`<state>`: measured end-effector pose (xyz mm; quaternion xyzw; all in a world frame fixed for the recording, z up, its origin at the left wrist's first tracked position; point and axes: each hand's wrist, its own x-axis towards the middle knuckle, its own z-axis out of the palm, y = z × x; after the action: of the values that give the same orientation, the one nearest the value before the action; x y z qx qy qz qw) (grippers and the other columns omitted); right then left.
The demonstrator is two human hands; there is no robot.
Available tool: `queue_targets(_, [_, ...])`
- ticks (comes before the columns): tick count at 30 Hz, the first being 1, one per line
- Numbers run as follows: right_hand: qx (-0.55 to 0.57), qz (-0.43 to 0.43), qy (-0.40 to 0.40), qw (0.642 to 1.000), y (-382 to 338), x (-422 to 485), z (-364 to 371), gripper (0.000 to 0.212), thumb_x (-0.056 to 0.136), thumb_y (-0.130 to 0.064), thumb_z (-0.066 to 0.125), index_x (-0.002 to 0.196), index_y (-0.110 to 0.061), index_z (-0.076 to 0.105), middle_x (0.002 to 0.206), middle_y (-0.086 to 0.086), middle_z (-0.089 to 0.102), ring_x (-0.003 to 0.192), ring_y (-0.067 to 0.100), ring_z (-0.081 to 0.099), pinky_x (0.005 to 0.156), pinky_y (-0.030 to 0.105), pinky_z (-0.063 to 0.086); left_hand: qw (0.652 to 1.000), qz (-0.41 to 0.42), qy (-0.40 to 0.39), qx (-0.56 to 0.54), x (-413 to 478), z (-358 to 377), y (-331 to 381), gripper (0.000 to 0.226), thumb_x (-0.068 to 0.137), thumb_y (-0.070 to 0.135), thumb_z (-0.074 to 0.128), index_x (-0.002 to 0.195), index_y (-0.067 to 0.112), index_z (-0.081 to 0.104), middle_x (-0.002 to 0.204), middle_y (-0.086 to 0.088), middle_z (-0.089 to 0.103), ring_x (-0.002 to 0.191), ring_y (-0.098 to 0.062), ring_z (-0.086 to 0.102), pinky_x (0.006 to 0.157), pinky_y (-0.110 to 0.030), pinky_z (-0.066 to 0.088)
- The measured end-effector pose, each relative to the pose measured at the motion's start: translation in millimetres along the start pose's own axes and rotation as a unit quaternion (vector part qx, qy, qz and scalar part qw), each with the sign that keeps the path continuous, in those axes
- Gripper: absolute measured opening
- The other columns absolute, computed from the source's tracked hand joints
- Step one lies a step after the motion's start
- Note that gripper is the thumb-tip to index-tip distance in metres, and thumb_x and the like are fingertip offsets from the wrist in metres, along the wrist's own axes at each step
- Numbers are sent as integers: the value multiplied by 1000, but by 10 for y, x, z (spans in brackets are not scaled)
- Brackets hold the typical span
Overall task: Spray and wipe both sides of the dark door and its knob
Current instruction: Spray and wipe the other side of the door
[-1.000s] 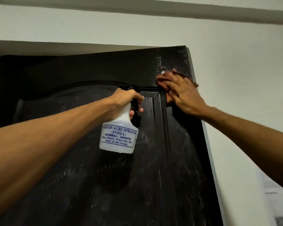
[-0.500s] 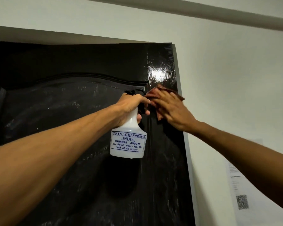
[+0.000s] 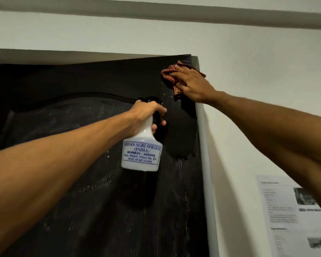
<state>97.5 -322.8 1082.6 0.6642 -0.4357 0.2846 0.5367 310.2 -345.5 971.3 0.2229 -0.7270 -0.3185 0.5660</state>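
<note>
The dark door [image 3: 82, 182] fills the left and middle of the view, wet with droplets and streaks. My right hand [image 3: 193, 86] presses a reddish-brown checked cloth [image 3: 168, 74] flat against the door's top right corner. My left hand [image 3: 145, 115] grips the neck and black trigger head of a white spray bottle [image 3: 141, 153] with blue lettering, held up in front of the door just below the cloth. The knob is out of view.
A pale wall [image 3: 258, 108] runs along the door's right edge. A printed paper notice [image 3: 293, 216] hangs on that wall at lower right. A ceiling beam [image 3: 156, 13] crosses the top.
My right hand and the cloth have slid up the door's right stile into the top corner. My left hand keeps the bottle in about the same place.
</note>
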Motion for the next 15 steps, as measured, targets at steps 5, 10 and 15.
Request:
queue_targets(5, [-17, -22, 29, 999, 4, -113, 22, 53, 106, -38, 33, 157, -24, 38, 170, 3, 22, 158, 22, 13, 128, 46, 9, 1000, 13, 9, 5, -9, 27, 121, 14, 95, 23, 70, 94, 8, 68, 82, -16, 74, 45, -15, 50, 50, -25, 45])
queue_targets(10, [-12, -80, -20, 997, -344, -813, 292, 58, 103, -47, 27, 157, -26, 38, 171, 4, 20, 158, 23, 13, 128, 51, 11, 1000, -10, 13, 11, -254, 45, -336, 17, 93, 23, 72, 89, 7, 69, 84, -20, 75, 45, -21, 48, 49, -25, 43])
queue_targets(15, [23, -95, -58, 994, -1023, -1972, 743, 61, 102, -46, 28, 159, -26, 34, 171, 5, 16, 159, 23, 10, 128, 52, 12, 999, -45, -17, 0, -843, 105, -969, 19, 97, 20, 71, 101, 2, 74, 82, -20, 72, 41, -19, 49, 43, -25, 41])
